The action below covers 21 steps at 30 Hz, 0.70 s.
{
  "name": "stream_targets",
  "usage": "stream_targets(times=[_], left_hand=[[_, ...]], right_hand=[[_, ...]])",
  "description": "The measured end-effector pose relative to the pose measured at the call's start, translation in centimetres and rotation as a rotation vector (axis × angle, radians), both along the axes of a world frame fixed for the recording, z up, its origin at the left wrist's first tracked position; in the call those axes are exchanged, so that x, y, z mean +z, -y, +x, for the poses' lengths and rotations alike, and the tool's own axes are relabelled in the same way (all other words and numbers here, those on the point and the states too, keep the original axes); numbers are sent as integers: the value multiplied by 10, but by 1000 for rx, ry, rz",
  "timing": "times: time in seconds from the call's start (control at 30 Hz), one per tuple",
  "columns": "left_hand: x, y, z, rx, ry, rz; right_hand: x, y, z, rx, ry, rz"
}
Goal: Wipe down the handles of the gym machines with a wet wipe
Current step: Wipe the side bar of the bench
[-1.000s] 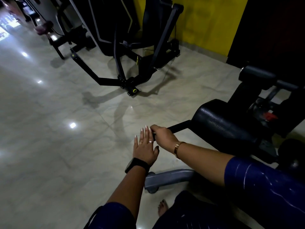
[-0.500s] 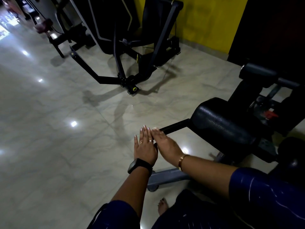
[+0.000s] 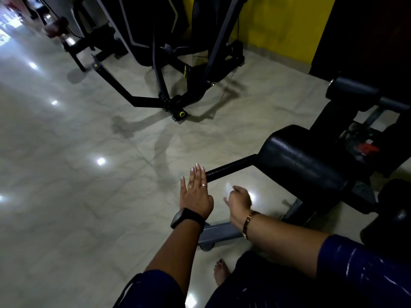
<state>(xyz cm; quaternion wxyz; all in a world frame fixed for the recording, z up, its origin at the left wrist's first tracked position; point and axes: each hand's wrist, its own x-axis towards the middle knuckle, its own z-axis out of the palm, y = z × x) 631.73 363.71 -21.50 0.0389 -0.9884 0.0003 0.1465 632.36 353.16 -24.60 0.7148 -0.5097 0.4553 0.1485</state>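
Off the handle and back toward 6 o'clock with the wet wipe.

Gripped round the handle's free end a second ago; now drawn clear to its 5 o'clock, right hand curled round the white wipe, touching no metal. Left hand flat, fingers straight and together, tips beside the handle's end at its 9 o'clock; contact uncertain. Likely means this handle is done, or a refold before another pass. Underfoot a glossy pale marbled floor mirroring ceiling lights; black padded roller at 3 o'clock, another dark machine at 12, yellow wall at 1.
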Motion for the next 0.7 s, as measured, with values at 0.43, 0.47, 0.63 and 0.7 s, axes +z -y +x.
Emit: stream_targets(times=[0.43, 0.47, 0.63, 0.7], left_hand=[[3, -3, -5, -21, 2, 12], [3, -3, -6, -19, 7, 1], [2, -5, -8, -19, 13, -43], [0, -7, -7, -26, 30, -63]], right_hand=[[13, 1, 42, -67, 63, 516], [11, 9, 45, -111, 64, 500], [-8, 37, 53, -312, 99, 474], [-12, 34, 50, -314, 112, 463]])
